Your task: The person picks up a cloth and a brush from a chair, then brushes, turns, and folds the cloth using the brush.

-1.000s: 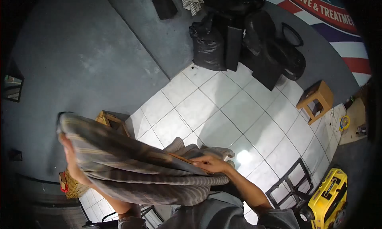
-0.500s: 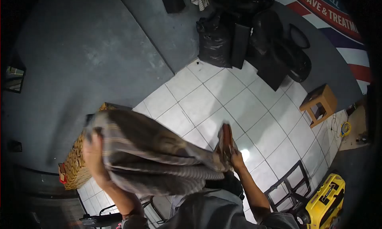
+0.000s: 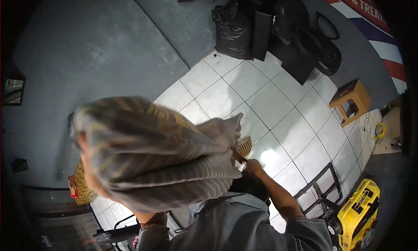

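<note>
A large grey-brown striped cloth [image 3: 161, 159] is stretched in loose folds between my two hands, in front of my body. My left hand [image 3: 90, 174] holds its left end, raised high. The cloth covers most of those fingers and motion blurs them. At the other end my right hand [image 3: 252, 166] is closed on the gathered cloth. A short flap of fabric sticks out above and beside that fist. My dark grey shirt shows below the cloth.
White floor tiles [image 3: 265, 107] lie ahead. Black bags [image 3: 234, 35] stand by the grey wall [image 3: 91, 55]. On the right are a brown stool [image 3: 352, 103], a black metal frame [image 3: 320, 188] and a yellow toy car [image 3: 359, 211]. A woven basket [image 3: 82, 185] is partly hidden at left.
My left hand has moved left and closer to the camera, carrying the cloth with it. The cloth looks fuller and now hides more of that hand. The flap at my right hand has spread.
</note>
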The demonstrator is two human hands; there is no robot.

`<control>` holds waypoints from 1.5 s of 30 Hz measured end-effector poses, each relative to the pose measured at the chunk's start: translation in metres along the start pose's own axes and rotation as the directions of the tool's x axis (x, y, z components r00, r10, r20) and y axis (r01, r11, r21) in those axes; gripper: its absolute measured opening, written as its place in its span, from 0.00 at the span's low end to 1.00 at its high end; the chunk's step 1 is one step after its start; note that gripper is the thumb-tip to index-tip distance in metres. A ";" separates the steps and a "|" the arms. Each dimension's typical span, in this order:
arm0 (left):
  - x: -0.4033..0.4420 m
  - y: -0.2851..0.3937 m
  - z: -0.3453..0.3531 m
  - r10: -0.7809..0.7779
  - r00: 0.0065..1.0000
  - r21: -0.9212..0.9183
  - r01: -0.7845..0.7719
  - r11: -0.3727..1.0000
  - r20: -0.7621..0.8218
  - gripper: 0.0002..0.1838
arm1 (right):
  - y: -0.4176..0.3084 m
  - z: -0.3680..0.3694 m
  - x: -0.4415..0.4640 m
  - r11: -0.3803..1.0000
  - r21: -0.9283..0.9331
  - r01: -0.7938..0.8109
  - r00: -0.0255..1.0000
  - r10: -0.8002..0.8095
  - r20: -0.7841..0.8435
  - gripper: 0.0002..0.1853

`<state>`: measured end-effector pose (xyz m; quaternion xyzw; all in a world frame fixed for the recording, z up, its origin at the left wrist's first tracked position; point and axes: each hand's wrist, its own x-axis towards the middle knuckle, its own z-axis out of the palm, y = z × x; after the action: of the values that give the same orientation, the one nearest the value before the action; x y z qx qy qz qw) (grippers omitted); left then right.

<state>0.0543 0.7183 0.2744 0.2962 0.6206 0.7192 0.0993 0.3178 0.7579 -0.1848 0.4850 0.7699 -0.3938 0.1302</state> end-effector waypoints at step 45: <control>-0.069 -0.001 0.060 -0.114 0.957 -0.038 0.128 0.991 0.266 0.16 | -0.136 -0.104 -0.096 0.843 0.279 0.459 0.826 -0.290 -0.482 0.22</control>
<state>0.1421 0.7331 0.2559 0.3477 0.5990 0.6828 0.2327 0.2688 0.7421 0.0043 0.4100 0.7685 -0.4401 -0.2181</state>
